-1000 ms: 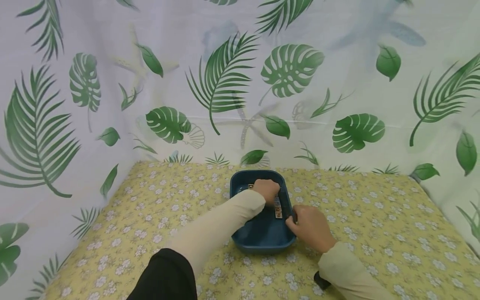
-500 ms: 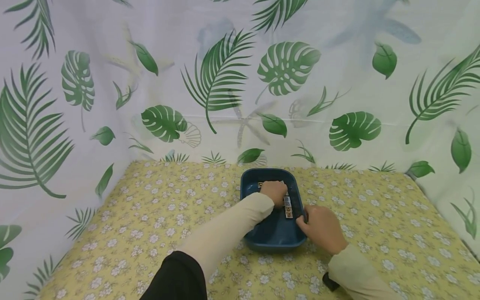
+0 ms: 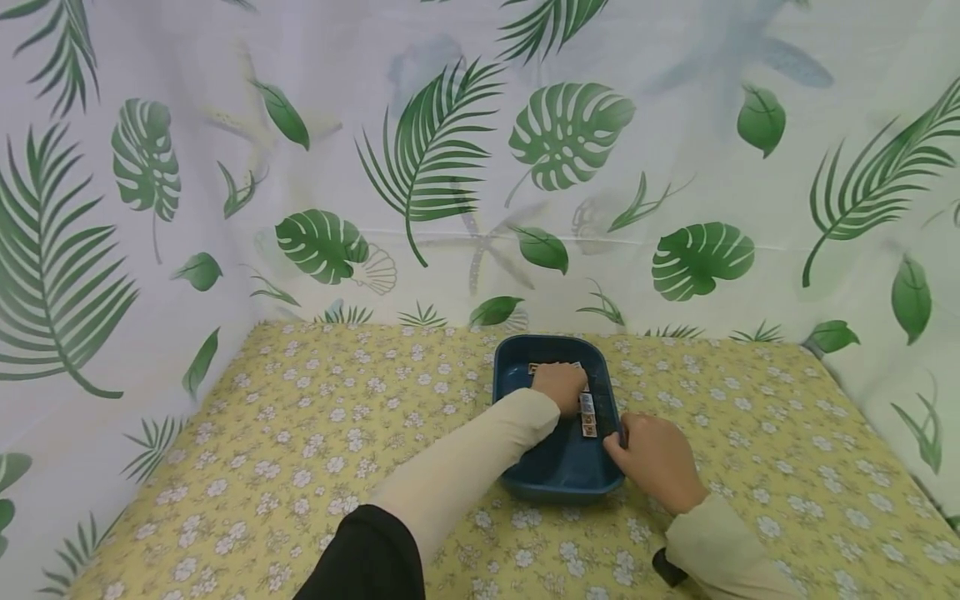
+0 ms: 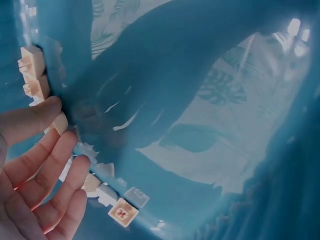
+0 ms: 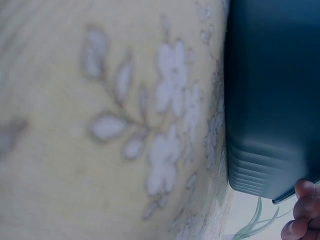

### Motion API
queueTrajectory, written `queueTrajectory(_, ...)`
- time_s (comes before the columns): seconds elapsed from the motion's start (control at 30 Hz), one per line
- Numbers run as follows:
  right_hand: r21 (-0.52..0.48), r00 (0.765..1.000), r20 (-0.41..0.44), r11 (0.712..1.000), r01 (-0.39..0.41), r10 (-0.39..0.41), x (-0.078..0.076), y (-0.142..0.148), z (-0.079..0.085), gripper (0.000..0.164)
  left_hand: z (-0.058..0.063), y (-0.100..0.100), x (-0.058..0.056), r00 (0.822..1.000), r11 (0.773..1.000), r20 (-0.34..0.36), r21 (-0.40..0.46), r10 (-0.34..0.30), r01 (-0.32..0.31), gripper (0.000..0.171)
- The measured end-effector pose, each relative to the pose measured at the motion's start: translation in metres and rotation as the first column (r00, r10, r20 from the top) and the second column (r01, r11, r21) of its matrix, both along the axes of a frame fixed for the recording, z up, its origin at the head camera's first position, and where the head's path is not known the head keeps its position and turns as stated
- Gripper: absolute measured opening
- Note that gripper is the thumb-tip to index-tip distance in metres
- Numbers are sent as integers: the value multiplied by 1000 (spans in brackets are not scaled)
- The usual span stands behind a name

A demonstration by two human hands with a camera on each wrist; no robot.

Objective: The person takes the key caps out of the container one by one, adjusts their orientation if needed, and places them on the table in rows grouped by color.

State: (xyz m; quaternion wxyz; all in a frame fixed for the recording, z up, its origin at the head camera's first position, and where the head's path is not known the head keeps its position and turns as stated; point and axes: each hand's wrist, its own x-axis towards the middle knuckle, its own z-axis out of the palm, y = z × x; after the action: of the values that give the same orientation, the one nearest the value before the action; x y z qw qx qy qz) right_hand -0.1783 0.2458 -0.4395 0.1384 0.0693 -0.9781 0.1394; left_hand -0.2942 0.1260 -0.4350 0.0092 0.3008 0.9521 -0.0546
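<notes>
A dark blue plastic tub [image 3: 564,468] stands on the table, with both hands at it. Inside, my left hand [image 3: 561,388] reaches to the far right part; in the left wrist view its thumb and fingertips pinch a small beige keycap [image 4: 60,123]. Further keycaps [image 3: 588,415] lie in a row along the tub's right side, and a few more show at the far end, partly hidden by that hand. One upturned keycap [image 4: 123,212] shows its stem socket. My right hand [image 3: 654,458] grips the tub's right rim, thumb on the inner side.
A yellow flowered cloth [image 3: 300,442] covers the table. Behind and beside it hangs a white curtain [image 3: 450,275] printed with green leaves. Something small and black [image 3: 667,568] sits at the right wrist. The tub's glossy floor [image 4: 190,155] reflects the arm and curtain.
The tub has shifted to the right across the cloth, together with both hands. The left hand stays among the keycaps, and the right hand keeps its grip on the rim.
</notes>
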Motion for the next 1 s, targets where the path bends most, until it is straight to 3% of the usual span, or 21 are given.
queueTrajectory(0.13,-19,1000,2,1000,-10,11,1,-1,2,33,7,-4,0,999,998,5,48,-34,34,11)
queueTrajectory(0.27,-15,1000,5,1000,-17,17,0,-4,3,34,19,-19,3,996,984,17,155,-89,85,34)
queueTrajectory(0.37,-5,1000,13,1000,-14,14,-1,-5,3,34,38,-37,12,992,969,27,219,-123,115,44)
queueTrajectory(0.47,3,1000,19,1000,-7,7,0,-5,3,33,59,-58,23,990,958,41,261,-134,119,38)
queueTrajectory(0.53,8,1000,19,1000,-3,2,0,-4,3,33,73,-74,31,990,954,54,280,-128,108,23)
queueTrajectory(0.6,8,1000,17,1000,-1,1,0,-4,2,33,80,-91,36,991,949,63,299,-121,97,9)
queueTrajectory(0.67,9,1000,16,1000,-2,2,0,-3,2,33,87,-107,41,990,943,81,322,-116,84,11)
queueTrajectory(0.8,11,1000,24,1000,3,-3,-1,-3,0,32,90,-139,50,989,921,116,387,-96,44,14)
queueTrajectory(1.0,10,999,39,1000,8,-8,-2,-2,-1,32,87,-177,60,985,858,142,513,-95,9,17)
